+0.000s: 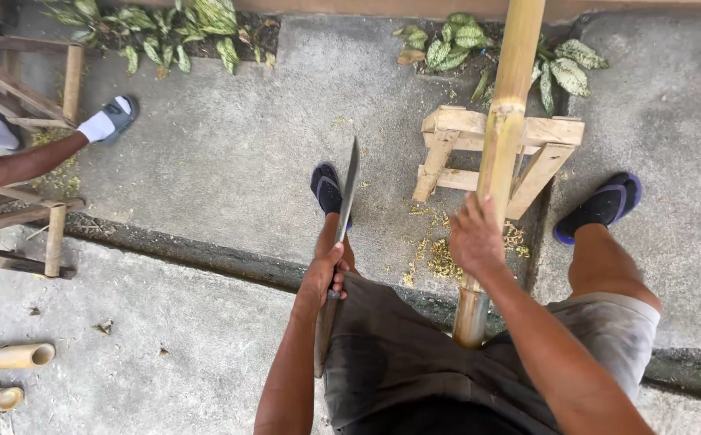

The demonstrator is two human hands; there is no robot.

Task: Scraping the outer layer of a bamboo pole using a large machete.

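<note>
Shorts (415, 362) nearest, left hand (324, 274) clenched on machete (348, 193) with blade up and clear of the bamboo pole (502, 137), right hand (473, 238) gripping that pole resting on the wooden stand (455, 153); shavings (439, 258) below suggested trimming was partly done.

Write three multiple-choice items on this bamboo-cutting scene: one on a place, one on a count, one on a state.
1. Where does the bamboo pole rest?
A. on the wooden stand
B. on the plants
C. flat on the ground

2. How many cut bamboo pieces lie at lower left?
A. two
B. four
C. none

3. What does the left hand do?
A. hangs open
B. grips the long knife
C. holds a sandal

Answers: 1 A, the pole crosses the stand, with the right hand on it. 2 A, two hollow ends show. 3 B, fingers wrap the handle, blade pointing away.
</note>
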